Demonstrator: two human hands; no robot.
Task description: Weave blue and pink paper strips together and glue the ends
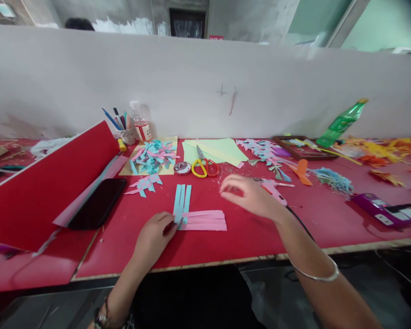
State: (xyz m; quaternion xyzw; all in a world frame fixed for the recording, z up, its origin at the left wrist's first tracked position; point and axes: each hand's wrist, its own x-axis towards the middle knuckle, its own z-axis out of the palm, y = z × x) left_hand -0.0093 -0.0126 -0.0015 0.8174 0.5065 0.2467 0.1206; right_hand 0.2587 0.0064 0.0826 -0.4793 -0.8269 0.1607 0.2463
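My left hand (157,232) has its thumb and fingers closed at the corner where light-blue paper strips (182,199) meet pink paper strips (207,220). The blue strips point away from me; the pink ones stretch to the right, flat on the red table. Slightly blurred, my right hand (245,192) hovers above the table, its curved fingers apart and nothing visible in them. Beyond it lies a pink glue gun (276,192). Scissors (202,167) with one yellow and one red handle lie beyond the strips, beside a round patterned tin (182,168).
A phone (97,203) leans by a red board (55,187) at left. Cut paper pieces (154,156) are heaped near a pen cup (126,136) and a bottle (142,125). At right are a tilted green bottle (342,123), a brown tray (304,150) and a purple power strip (380,211).
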